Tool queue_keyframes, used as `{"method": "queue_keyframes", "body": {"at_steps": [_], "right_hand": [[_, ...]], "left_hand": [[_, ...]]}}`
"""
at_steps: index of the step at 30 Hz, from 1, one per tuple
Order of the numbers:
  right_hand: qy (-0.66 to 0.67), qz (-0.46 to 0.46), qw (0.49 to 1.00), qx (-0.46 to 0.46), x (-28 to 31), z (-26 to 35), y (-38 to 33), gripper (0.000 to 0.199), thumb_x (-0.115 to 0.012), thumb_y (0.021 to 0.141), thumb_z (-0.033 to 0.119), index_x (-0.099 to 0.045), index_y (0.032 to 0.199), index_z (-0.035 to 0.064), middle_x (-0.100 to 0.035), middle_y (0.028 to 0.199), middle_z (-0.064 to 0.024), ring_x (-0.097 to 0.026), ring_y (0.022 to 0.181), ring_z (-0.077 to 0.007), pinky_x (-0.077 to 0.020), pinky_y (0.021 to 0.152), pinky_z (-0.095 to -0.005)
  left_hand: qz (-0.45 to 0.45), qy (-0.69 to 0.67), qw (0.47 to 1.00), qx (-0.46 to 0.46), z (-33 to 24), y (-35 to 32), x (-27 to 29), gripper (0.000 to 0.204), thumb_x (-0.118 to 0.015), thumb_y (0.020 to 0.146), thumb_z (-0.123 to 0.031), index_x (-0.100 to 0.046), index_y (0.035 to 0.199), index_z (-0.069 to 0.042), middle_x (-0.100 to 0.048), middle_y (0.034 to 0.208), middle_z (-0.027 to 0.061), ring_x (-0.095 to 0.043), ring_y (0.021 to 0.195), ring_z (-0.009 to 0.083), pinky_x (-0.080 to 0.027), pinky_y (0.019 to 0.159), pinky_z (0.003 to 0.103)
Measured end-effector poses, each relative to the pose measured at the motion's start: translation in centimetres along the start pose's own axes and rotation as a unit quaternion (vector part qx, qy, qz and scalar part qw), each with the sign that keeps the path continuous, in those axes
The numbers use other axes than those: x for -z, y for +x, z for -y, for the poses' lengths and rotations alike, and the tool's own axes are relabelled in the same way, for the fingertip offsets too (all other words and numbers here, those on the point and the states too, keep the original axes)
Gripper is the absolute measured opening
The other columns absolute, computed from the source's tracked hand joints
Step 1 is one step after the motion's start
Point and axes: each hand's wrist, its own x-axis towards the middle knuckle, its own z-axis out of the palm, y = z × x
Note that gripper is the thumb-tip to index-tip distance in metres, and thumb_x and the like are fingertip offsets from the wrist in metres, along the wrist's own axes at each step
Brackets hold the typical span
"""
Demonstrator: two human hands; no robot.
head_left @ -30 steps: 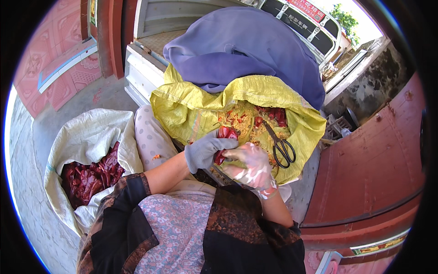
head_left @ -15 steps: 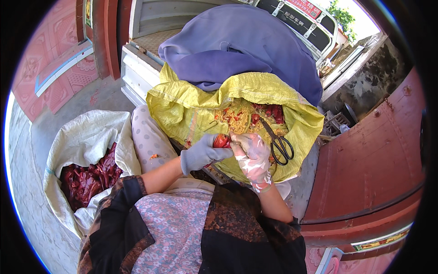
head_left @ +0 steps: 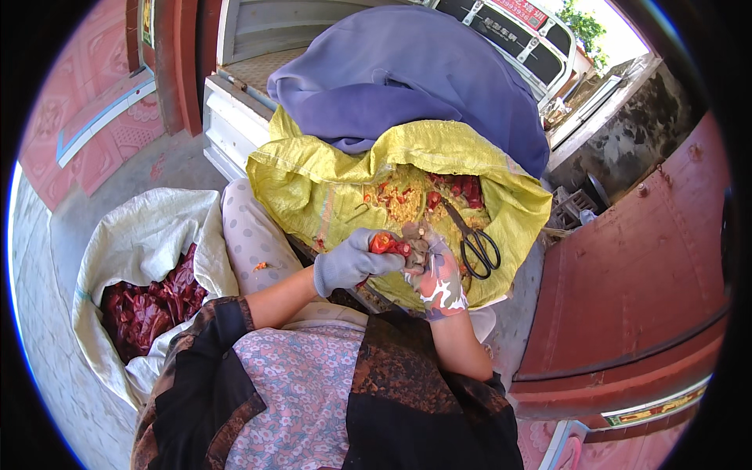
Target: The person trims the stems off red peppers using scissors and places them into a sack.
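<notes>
In a grey glove, my left hand (head_left: 345,260) grips a dried red chili pepper (head_left: 384,244), its open end toward the right. My right hand (head_left: 439,274) wears a patterned glove with soiled fingertips. Its fingers are curled close beside the pepper, with a small pale bit at the tips that I cannot make out. Beyond both hands, an open yellow woven sack (head_left: 301,168) bears a heap of yellow seeds (head_left: 403,202) with red scraps. Black-handled scissors (head_left: 479,249) lie on it, right of my right hand.
At my left, a white woven sack (head_left: 145,223) holds dark red dried chilies (head_left: 153,317). A purple cloth (head_left: 415,70) covers a large bulk behind the yellow sack, by a white truck bed (head_left: 233,125). A red metal door (head_left: 634,266) stands at the right.
My right hand has rolled over, so its soiled fingertips show, and has dropped slightly. The pepper in my left hand shows more of its open end.
</notes>
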Motion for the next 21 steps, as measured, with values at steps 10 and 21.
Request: {"method": "queue_keyframes", "body": {"at_steps": [10, 21], "right_hand": [[-0.693, 0.011, 0.641, 0.328, 4.7, 7.1, 4.4, 0.034, -0.057, 0.080, 0.000, -0.060, 0.113, 0.0086, -0.062, 0.085, -0.0075, -0.058, 0.073, -0.0201, -0.0462, 0.067, -0.0319], [-0.781, -0.022, 0.490, 0.387, 5.2, 7.6, 9.2, 0.027, -0.068, 0.072, 0.010, -0.066, 0.098, 0.0129, -0.059, 0.082, -0.0083, -0.057, 0.074, -0.0230, -0.0478, 0.067, -0.0336]], "left_hand": [[0.023, -0.150, 0.988, 0.032, -1.1, -0.3, 1.0, 0.011, -0.055, 0.084, -0.013, -0.056, 0.084, -0.002, -0.040, 0.059, -0.0039, -0.033, 0.049, 0.0046, -0.025, 0.045, 0.022], [0.045, -0.131, 0.990, 0.000, -0.6, -0.2, 1.9, 0.023, -0.061, 0.081, -0.025, -0.051, 0.080, -0.004, -0.046, 0.060, 0.0020, -0.038, 0.049, 0.0086, -0.029, 0.044, 0.023]]}}
